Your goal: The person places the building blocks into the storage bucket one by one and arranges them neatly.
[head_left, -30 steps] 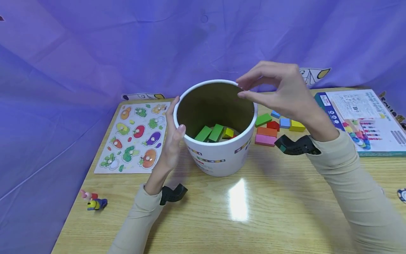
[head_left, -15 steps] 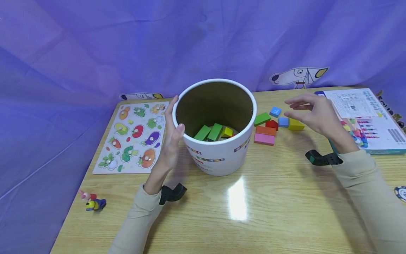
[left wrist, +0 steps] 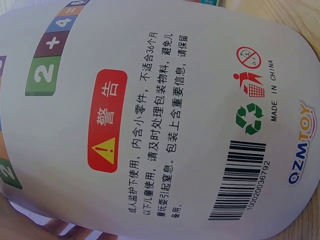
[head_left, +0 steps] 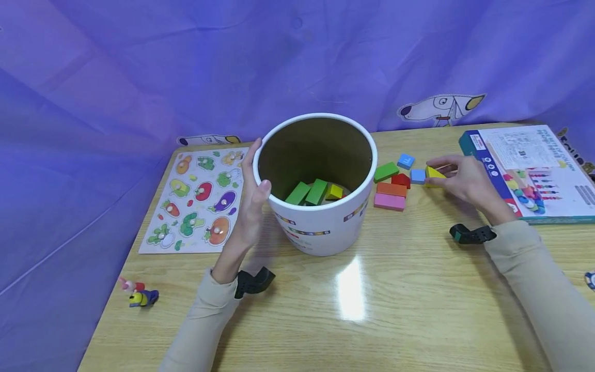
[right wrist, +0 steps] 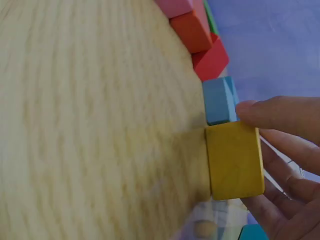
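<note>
A white bucket (head_left: 321,232) with printed number tiles stands upright on the table, several green and yellow blocks (head_left: 317,193) inside. My left hand (head_left: 251,206) rests against its left side, fingers spread along the outer wall and thumb right at the near rim. In the left wrist view the bucket's printed wall (left wrist: 165,120) fills most of the picture. My right hand (head_left: 467,181) pinches a yellow block (right wrist: 235,160) between thumb and fingers, right of the bucket. Beside that block lies a light blue block (right wrist: 218,101).
Red, orange, pink, green and blue blocks (head_left: 390,201) lie close to the bucket's right. Farther right is a flat toy box (head_left: 553,181). A vegetable puzzle board (head_left: 195,199) lies left, with small figures (head_left: 143,297) nearer the front. A purple cloth (head_left: 279,62) hangs behind.
My right hand has moved from above the bucket's right rim, rightward and down to the yellow block, and now grips it. My left hand has stayed on the bucket.
</note>
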`<state>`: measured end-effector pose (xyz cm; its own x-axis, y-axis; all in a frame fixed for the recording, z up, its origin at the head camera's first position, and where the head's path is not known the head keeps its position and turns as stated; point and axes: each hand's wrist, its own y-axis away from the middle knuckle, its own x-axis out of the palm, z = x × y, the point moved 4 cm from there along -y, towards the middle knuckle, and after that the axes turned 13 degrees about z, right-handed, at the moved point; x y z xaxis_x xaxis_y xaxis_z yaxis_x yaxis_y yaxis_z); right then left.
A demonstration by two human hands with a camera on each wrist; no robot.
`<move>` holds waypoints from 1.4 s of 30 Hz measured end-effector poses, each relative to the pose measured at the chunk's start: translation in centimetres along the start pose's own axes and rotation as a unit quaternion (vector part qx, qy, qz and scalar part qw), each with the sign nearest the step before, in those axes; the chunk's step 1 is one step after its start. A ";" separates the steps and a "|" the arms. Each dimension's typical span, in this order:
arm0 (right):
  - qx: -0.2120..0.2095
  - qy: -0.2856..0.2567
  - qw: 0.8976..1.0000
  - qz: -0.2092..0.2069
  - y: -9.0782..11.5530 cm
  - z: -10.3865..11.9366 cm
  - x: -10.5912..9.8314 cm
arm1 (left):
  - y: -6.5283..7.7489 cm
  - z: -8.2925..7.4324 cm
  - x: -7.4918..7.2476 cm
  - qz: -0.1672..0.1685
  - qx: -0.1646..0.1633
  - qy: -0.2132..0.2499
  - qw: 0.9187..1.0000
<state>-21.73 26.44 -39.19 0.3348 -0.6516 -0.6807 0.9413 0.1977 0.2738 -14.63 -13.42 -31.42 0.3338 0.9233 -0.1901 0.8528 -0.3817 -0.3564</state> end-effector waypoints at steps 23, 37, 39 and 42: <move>-0.054 0.043 0.988 -0.139 3.2 2.9 -3.8 | 0.1 0.1 -0.1 -0.013 0.000 -0.004 1.000; -0.351 0.031 0.908 -0.227 8.1 18.4 -4.9 | 0.1 0.2 -0.1 -0.014 -0.003 -0.009 1.000; -0.383 0.026 0.901 -0.203 8.5 20.2 -4.1 | 0.1 0.2 -0.1 -0.014 -0.002 -0.006 1.000; -0.422 0.023 0.891 -0.164 8.9 22.2 -2.7 | 0.0 0.1 0.1 -0.009 0.001 -0.002 1.000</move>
<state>-15.24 13.69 -19.77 0.0178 -0.7487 -0.6627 0.6795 0.4953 -0.5413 -14.70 -13.36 -31.53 0.3170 0.9298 -0.1869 0.8575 -0.3652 -0.3624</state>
